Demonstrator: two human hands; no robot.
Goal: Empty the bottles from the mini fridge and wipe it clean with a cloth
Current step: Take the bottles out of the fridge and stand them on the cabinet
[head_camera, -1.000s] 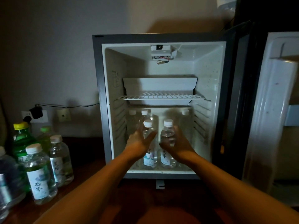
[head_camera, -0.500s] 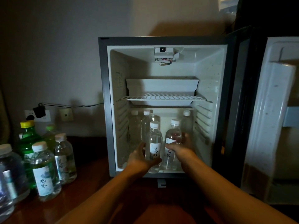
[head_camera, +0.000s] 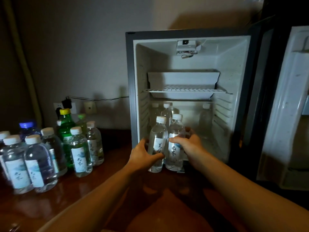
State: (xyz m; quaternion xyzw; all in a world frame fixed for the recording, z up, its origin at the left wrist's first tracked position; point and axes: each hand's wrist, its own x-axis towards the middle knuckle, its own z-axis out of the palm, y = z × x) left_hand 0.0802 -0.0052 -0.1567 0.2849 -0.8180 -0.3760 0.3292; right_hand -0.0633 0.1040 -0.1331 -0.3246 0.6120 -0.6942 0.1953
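Dim room, grey wall, dark glossy wooden tabletop [head_camera: 103, 195] under your arms. Mini fridge [head_camera: 234, 67] stands open at the back of it, its door [head_camera: 284, 106] swung out to your right, one wire shelf [head_camera: 185, 89] across the middle.

Your left hand [head_camera: 142, 156] — fingers curled round the left water bottle [head_camera: 158, 141], thumb across its label, held upright at the fridge's front edge. Your right hand [head_camera: 189, 142] grips the right water bottle [head_camera: 175, 144] the same way, touching the first bottle.

Remaining in the fridge, lower compartment: three bottles [head_camera: 167, 113] at back left, one lone bottle [head_camera: 205, 118] at back right.

Out on the tabletop to your left — a cluster of clear bottles [head_camera: 38, 163] with white caps, a green bottle [head_camera: 66, 128] with a yellow cap, a blue-capped bottle [head_camera: 27, 127] behind. Wall sockets [head_camera: 73, 108] with a black plug sit behind them.
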